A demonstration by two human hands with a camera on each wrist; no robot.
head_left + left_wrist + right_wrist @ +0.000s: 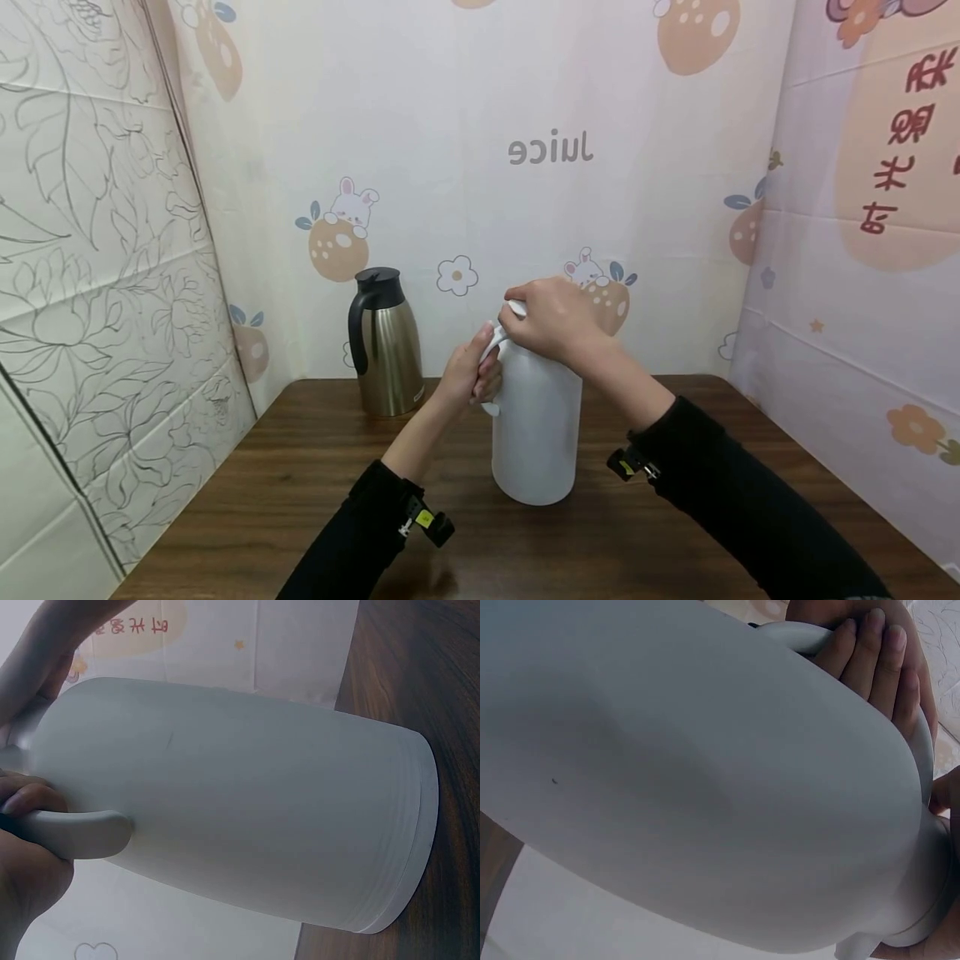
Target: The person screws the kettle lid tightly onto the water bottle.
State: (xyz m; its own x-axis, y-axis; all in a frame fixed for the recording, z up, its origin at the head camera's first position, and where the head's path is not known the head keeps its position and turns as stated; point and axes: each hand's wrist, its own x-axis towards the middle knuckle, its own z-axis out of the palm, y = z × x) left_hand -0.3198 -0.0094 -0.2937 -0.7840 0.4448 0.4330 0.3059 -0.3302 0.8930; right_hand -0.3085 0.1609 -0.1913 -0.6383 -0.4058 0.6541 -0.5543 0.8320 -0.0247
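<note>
A white vacuum jug stands on the table in the middle of the head view, slightly tilted. Its looped handle points left, and my left hand grips it with fingers curled through the loop, as the right wrist view also shows. My right hand grips the lid from above, covering most of it. A short spout pokes out below the jug's neck in the right wrist view.
A gold-coloured steel vacuum jug with a black lid and handle stands at the back left of the dark wooden table. Printed cloth hangings enclose the table at the back and on both sides.
</note>
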